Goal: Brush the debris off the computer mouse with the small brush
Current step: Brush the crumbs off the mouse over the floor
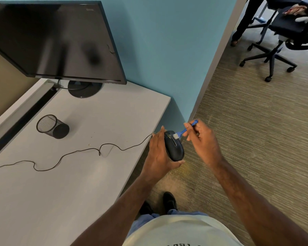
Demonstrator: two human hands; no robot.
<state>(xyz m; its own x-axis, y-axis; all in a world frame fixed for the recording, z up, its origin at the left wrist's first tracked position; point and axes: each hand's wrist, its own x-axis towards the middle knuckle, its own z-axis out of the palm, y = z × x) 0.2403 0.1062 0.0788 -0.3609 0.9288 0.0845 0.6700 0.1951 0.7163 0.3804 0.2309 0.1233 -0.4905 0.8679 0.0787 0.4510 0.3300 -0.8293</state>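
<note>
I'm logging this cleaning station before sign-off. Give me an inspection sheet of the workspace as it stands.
Surface: white desk, a few small specks near the cable.
Job's things: black mouse held beyond the desk edge; blue brush, white bristles on the mouse's front.
Clutter: mesh pen cup lying on its side.
Hands: left hand grips the mouse; right hand pinches the brush.
Cables: mouse cable loops across the desk.
Surroundings: monitor, blue partition, office chair, carpet.

white desk (75, 183), monitor (57, 41), mesh cup (52, 126), cable (64, 155)
</note>
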